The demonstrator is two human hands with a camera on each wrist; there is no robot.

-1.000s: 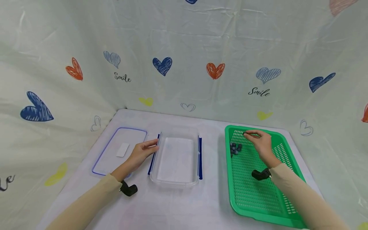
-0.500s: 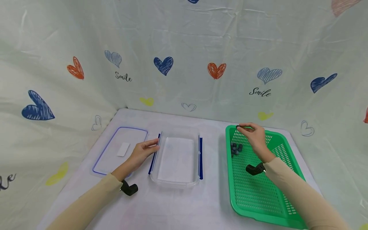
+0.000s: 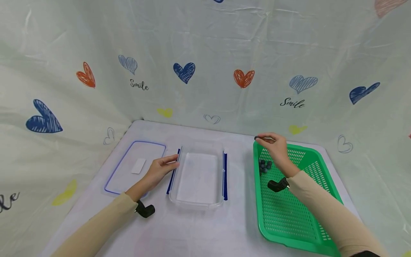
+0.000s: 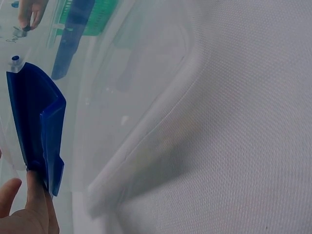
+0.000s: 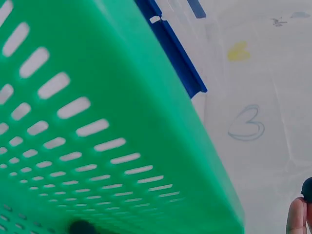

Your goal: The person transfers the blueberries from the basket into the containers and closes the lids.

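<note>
My right hand (image 3: 260,138) pinches a small dark blue ball (image 3: 257,137) between thumb and fingertips, just above the far left corner of the green perforated basket (image 3: 289,210). In the right wrist view the ball (image 5: 308,189) sits at a fingertip (image 5: 296,218) beside the basket wall (image 5: 97,122). Several more dark balls (image 3: 264,165) lie clustered in the basket. My left hand (image 3: 171,163) rests flat on the table with straight fingers touching the blue side clip (image 3: 173,171) of the empty clear container (image 3: 197,205). The left wrist view shows that clip (image 4: 39,126) against my fingertips (image 4: 34,195).
The container's clear lid (image 3: 119,167), blue-rimmed with a white label, lies flat left of my left hand. A heart-printed cloth (image 3: 205,71) covers the table and hangs as a backdrop close behind. A strip of bare table (image 3: 240,178) separates container and basket.
My right hand has risen from inside the basket's far end and moved left over its corner rim, carrying one dark ball. The left hand has stayed put.
</note>
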